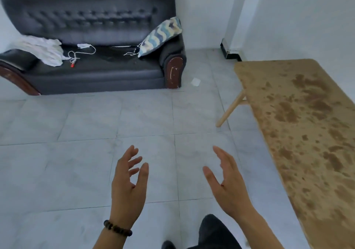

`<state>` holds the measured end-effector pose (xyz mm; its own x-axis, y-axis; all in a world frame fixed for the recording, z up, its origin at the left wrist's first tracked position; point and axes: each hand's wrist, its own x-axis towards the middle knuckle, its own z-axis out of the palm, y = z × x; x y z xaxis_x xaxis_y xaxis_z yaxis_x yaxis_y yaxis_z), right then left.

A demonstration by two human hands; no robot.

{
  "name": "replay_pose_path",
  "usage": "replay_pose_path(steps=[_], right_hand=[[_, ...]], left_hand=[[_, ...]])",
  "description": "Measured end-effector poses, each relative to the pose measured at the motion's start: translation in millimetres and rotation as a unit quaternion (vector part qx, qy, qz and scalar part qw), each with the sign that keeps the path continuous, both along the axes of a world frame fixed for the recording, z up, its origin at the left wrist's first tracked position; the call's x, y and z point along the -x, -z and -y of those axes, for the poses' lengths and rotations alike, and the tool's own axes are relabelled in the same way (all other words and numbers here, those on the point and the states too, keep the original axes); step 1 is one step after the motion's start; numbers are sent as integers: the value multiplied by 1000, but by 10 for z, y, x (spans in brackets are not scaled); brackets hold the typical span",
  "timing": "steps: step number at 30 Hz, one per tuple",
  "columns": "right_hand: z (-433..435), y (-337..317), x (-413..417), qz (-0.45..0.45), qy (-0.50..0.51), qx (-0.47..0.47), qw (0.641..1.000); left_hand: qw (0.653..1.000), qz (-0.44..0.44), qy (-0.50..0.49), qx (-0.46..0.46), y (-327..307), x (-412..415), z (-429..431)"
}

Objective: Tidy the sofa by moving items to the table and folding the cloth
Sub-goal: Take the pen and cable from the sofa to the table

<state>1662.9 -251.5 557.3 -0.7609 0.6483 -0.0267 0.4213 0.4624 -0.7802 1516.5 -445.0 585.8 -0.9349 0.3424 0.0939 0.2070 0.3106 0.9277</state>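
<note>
Head view, left hand point(128, 183): raised over the floor tiles, fingers spread and loose, holding nothing; a beaded bracelet point(117, 228) sits on the wrist.
Head view, right hand point(228, 183): also raised, palm turned inward, fingers straight and relaxed, empty.
Sofa point(90, 16): dark and tufted, against the far wall, well apart from both hands.
Cloth point(44, 51): white and crumpled in a loose heap at the sofa's left end, partly draped over the armrest.
Cloth handling: it looks light, limp and not fragile. It will likely sag and bunch if taken in the middle, so two corners or one edge, one per hand, seem the better hold for shaking it flat before folding.
White cable point(74, 56): looped on the seat just beside the cloth, with a small block at one end and a red tip at the other. It is light and floppy, likely to trail or snag, so gathering the loops seems wise.
Second thin cord point(129, 53): on the seat next to the pillow; its ends are too small to make out.
Pillow point(160, 35): patterned, leaning against the right armrest; soft and easy to grasp anywhere.
Table point(299, 118): mottled tan top at the right, near the right hand.
Progress: nothing looks moved or folded yet.
</note>
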Motion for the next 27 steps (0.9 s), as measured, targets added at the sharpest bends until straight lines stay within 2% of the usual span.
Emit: replay_pose_path(steps=[5, 12, 21, 27], right_hand=[[-22, 136, 1072, 13, -51, -2, 999], [-598, 525, 2814, 16, -50, 79, 995], [-1323, 7, 5317, 8, -158, 84, 984], [-1690, 109, 6778, 6, -187, 77, 979]], left_hand=[[999, 15, -48, 20, 204, 937, 140], [995, 43, -59, 75, 501, 2635, -161], [991, 32, -104, 78, 4, 4708, -758], [986, 49, -149, 59, 231, 5998, -1088]])
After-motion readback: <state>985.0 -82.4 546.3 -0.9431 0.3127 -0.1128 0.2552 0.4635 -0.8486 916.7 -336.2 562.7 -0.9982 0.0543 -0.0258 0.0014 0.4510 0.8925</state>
